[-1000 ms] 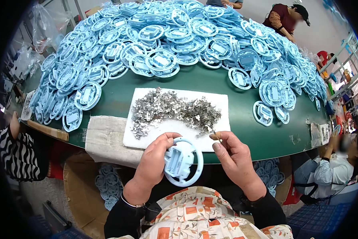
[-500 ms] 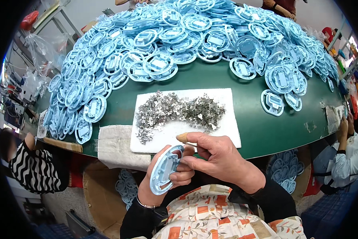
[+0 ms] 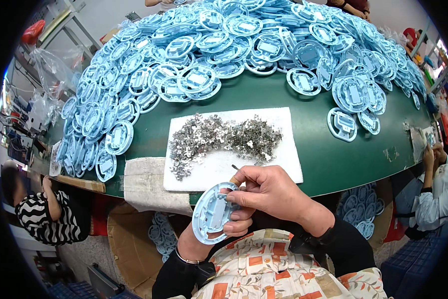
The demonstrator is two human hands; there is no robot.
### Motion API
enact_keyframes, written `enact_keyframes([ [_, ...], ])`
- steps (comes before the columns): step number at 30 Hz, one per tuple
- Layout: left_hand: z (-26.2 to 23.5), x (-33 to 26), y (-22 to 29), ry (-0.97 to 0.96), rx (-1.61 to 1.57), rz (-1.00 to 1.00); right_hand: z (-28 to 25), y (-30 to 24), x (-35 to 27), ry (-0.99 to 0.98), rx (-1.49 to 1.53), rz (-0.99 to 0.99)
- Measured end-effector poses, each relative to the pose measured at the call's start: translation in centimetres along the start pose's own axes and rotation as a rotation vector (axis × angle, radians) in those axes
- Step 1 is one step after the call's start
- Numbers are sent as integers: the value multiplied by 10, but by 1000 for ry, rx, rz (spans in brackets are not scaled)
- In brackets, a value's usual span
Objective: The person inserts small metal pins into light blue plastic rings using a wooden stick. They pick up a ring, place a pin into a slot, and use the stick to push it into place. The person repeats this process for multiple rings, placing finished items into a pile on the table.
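My left hand (image 3: 239,225) is closed around a light blue oval plastic part (image 3: 215,213), held tilted with its ribbed inner side showing. My right hand (image 3: 278,194) is closed in a pinch, thumb and fingertips at the part's upper right edge. A thin dark-tipped metal tool (image 3: 235,167) sticks out from between the right fingers; its exact kind cannot be told. Whatever lies under the right fingertips is hidden. Just beyond the hands, small silvery metal clips (image 3: 254,139) lie in heaps on a white foam board (image 3: 224,183).
A large pile of matching blue parts (image 3: 268,47) covers the far side of the green table (image 3: 313,149). A folded whitish cloth (image 3: 151,182) lies left of the board. Below stand cardboard boxes (image 3: 126,244) with more parts. People sit left and right.
The blue part has turned more face-on and shifted slightly right. My right fingers have come down onto its upper edge, and the tool now points up and away.
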State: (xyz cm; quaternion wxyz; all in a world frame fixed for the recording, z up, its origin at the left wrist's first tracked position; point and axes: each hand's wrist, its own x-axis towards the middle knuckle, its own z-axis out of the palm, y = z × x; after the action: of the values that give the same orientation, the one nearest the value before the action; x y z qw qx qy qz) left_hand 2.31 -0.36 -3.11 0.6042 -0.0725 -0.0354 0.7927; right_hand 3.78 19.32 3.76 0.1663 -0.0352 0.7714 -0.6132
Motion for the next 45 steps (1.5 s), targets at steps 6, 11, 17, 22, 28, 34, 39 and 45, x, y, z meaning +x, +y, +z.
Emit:
enact_keyframes([
  [6, -9, 8, -4, -105, -88, -6, 2, 22, -8, 140, 251, -169],
  [11, -3, 6, -4, -77, -127, 59, 0, 26, -22, 265, -325, -404],
  [17, 0, 2, -6, 24, -111, 99, 6, 17, -26, 381, -762, -619],
  [22, -1, 3, -6, 25, -61, 98, 8, 20, -24, 424, -789, -633],
  [28, -5, 3, -8, 30, -83, 79, 8, 22, -24, 433, -805, -654],
  [34, -1, 3, -9, 62, -79, 88, 9, 24, -22, 437, -726, -638],
  [39, -3, 0, -12, 85, -120, 133, 12, 24, -22, 375, -678, -674],
  [45, -2, 2, -8, 36, -73, 113, 9, 28, -18, 461, -675, -651],
])
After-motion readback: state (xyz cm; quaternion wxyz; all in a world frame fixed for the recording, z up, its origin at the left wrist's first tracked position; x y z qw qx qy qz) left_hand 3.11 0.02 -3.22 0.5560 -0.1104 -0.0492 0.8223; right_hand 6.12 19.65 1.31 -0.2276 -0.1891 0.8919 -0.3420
